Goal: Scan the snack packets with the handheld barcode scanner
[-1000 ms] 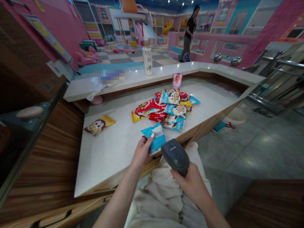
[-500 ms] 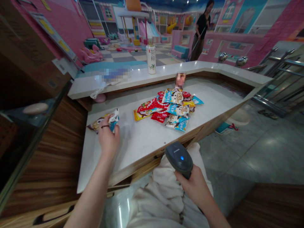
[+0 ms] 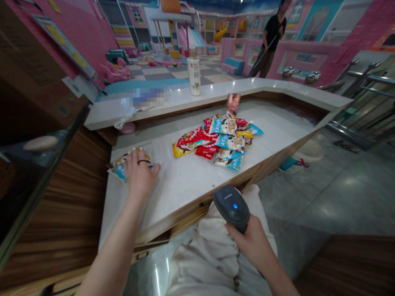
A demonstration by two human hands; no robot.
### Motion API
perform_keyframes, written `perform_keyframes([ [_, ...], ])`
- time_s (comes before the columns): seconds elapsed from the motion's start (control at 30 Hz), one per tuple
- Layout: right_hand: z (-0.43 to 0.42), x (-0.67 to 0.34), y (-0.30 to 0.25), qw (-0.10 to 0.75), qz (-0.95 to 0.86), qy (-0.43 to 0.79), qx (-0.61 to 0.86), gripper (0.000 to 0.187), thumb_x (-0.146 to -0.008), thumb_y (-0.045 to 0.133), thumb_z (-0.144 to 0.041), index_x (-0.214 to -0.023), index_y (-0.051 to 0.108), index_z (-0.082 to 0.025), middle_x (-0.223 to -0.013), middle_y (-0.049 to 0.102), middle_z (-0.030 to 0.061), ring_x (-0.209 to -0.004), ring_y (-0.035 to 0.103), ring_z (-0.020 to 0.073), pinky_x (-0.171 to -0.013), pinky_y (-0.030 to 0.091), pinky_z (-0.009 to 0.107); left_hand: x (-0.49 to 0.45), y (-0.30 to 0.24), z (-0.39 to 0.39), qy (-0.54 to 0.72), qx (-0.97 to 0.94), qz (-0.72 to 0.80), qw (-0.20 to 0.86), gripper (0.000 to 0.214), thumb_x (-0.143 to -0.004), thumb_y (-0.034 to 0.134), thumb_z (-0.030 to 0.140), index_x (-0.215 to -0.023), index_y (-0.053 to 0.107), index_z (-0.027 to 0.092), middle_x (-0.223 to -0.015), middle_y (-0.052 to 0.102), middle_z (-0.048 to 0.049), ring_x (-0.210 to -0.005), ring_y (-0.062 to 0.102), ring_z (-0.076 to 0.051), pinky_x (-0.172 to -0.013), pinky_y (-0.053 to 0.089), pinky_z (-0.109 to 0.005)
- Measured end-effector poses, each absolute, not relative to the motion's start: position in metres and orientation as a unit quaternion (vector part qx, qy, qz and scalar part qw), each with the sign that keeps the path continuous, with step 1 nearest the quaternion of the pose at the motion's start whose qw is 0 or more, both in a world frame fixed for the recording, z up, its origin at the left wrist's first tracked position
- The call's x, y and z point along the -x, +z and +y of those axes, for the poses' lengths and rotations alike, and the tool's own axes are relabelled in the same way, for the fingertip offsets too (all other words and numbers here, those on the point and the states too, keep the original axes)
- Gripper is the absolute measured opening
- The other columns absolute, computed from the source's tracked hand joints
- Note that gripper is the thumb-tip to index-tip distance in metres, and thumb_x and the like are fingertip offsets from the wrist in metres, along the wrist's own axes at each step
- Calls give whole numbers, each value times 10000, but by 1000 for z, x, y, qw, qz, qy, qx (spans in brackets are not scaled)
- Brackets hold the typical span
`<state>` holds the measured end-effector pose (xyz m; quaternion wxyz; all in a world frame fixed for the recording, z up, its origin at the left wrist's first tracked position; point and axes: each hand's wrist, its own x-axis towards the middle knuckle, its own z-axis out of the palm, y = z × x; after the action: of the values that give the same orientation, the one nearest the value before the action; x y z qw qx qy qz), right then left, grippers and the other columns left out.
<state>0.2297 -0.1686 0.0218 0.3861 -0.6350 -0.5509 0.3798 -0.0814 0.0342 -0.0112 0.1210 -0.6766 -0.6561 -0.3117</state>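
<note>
My left hand [image 3: 139, 174] lies flat, fingers spread, on a blue snack packet [image 3: 119, 172] at the left of the white counter [image 3: 185, 176]. That packet rests on or beside a yellow monkey-print packet [image 3: 121, 160]. My right hand [image 3: 251, 242] grips a dark handheld barcode scanner [image 3: 231, 205] with a blue light lit, held below the counter's front edge over my lap. A pile of several red, blue and yellow snack packets [image 3: 219, 139] sits in the middle of the counter, apart from both hands.
A white bottle [image 3: 194, 74] stands on the raised ledge behind the counter. A person in black stands far back at the right [image 3: 271, 39]. Metal railings [image 3: 358, 94] are at the right. A wooden cabinet [image 3: 52, 197] flanks the left.
My left hand carried the blue packet from in front of the scanner to the left, laid it by the yellow packet and flattened on it. The scanner stayed in my right hand.
</note>
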Motion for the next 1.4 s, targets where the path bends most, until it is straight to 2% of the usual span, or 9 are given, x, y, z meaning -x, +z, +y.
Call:
perform_keyframes([
  [0.1,-169,-231,19,393,-555,369,633,128,-813,605,-241,-822,701,-157,-571,669,1,-570,636,196,-534,479,240,35,-3,34,-355,747,-561,35,674,-897,567,326,-1509,353,142,-1560,381,-202,-1457,340,-332,-1194,258,-526],
  [0.2,-171,-233,17,398,-558,355,635,136,-804,604,-233,-826,709,-149,-595,685,8,-595,644,201,-556,485,244,-2,2,45,-369,788,-493,-21,677,-897,543,264,-1532,321,188,-1570,382,-155,-1451,361,-282,-1199,279,-498],
  [0.43,-172,-235,15,400,-554,361,635,141,-812,604,-243,-826,710,-150,-584,684,11,-593,644,204,-561,487,248,-28,-1,118,-357,774,-522,-33,699,-814,568,155,-1486,390,87,-1553,386,-216,-1457,348,-317,-1200,281,-489],
  [0.6,-171,-234,13,403,-551,366,633,138,-818,603,-252,-830,696,-151,-614,692,16,-605,645,201,-574,488,249,-32,-5,151,-338,786,-515,-55,715,-777,592,139,-1467,419,75,-1533,416,-218,-1435,381,-323,-1194,284,-482],
  [0.73,-170,-234,14,400,-550,371,632,118,-806,599,-238,-800,683,-155,-639,698,22,-618,645,200,-584,488,252,-33,-5,156,-347,792,-493,-91,623,-792,528,114,-1413,488,72,-1438,527,-195,-1368,465,-285,-1167,339,-426],
  [0.9,-169,-232,17,396,-553,371,632,124,-812,592,-249,-789,676,-160,-624,684,18,-617,638,198,-586,481,251,-27,-2,143,-379,783,-481,-109,542,-837,449,110,-1370,543,116,-1400,570,-152,-1315,513,-255,-1141,365,-405],
  [1.07,-169,-231,16,401,-554,373,627,108,-805,594,-242,-788,669,-165,-631,686,17,-645,650,203,-600,486,250,-18,6,120,-471,715,-493,-155,489,-889,522,211,-1372,547,142,-1348,619,-148,-1251,567,-271,-1102,399,-423],
  [1.23,-171,-232,13,407,-557,364,626,103,-800,595,-238,-772,666,-168,-642,688,16,-623,637,193,-582,476,244,-18,16,78,-629,579,-409,-321,444,-880,646,357,-1288,587,192,-1257,674,-108,-1181,621,-230,-1067,446,-381],
  [1.4,-171,-230,19,403,-559,367,625,102,-802,585,-225,-781,669,-170,-645,687,15,-628,640,198,-577,475,248,-32,16,15,-641,375,-363,-563,352,-838,715,291,-1169,623,212,-1158,713,-64,-955,693,-166,-902,560,-324],
])
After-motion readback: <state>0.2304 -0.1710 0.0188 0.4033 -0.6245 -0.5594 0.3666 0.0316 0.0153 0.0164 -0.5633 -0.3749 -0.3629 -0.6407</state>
